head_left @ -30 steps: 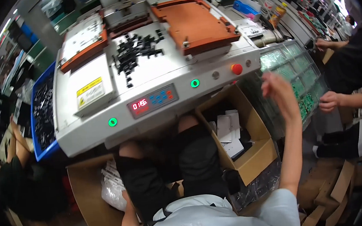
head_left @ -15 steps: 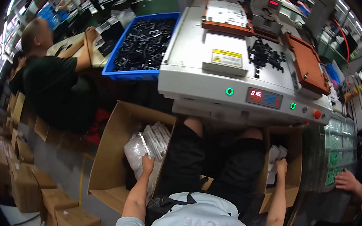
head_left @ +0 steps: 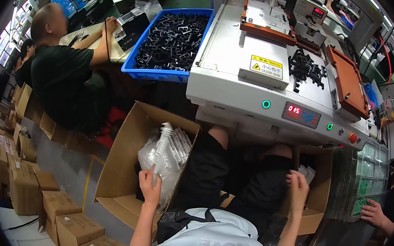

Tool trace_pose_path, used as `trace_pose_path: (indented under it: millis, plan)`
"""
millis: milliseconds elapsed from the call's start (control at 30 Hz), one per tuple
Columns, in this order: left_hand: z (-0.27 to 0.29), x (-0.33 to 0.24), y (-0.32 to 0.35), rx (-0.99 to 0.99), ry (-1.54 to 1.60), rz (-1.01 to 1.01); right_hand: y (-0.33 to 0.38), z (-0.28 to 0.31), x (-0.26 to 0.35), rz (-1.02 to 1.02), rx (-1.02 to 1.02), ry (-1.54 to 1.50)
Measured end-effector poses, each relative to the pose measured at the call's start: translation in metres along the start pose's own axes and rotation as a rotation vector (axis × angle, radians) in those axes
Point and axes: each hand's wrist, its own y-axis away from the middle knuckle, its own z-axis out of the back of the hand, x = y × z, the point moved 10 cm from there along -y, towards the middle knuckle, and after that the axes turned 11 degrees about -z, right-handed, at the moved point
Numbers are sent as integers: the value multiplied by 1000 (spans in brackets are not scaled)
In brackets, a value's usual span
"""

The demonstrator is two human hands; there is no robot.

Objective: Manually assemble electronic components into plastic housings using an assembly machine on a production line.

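left hand (head_left: 150,187) closed around a long white plastic strip (head_left: 160,150), lifted out of the clear bag (head_left: 162,157) in the open cardboard box (head_left: 120,163) at the person's left | right hand (head_left: 299,185) fingers spread loosely, resting on the rim of a second cardboard box (head_left: 316,201) at the right, holding nothing | white machine (head_left: 267,68) above the knees

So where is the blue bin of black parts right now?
Head view, upper middle: the blue bin sits left of the white machine.

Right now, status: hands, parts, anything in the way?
Left hand grips white plastic tray stack in left cardboard box. Right hand reaching at right cardboard box. Nothing blocking.
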Motion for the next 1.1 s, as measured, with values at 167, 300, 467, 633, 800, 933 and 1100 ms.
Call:
trace_pose_path:
  millis: [167,300,467,633,800,933,1100]
  plan:
    - [-6,-158,-13,189,104,-770,53,-144,46,-229,863,-583]
    - [-29,-207,-4,220,192,-1015,31,-141,24,-340,723,-725]
    - [-55,-232,-5,271,253,-1056,29,-106,33,-290,587,-693]
    - [-71,-243,3,324,290,-1053,27,-84,16,-307,511,-767]
    - [-67,-235,-17,260,701,-909,26,-93,-10,-403,573,-866]
    - [-96,-225,-48,465,734,-423,65,-142,-59,-765,736,-1004]
    - [-178,-202,-1,1067,1442,397,150,-209,-22,-1215,1365,-1604]
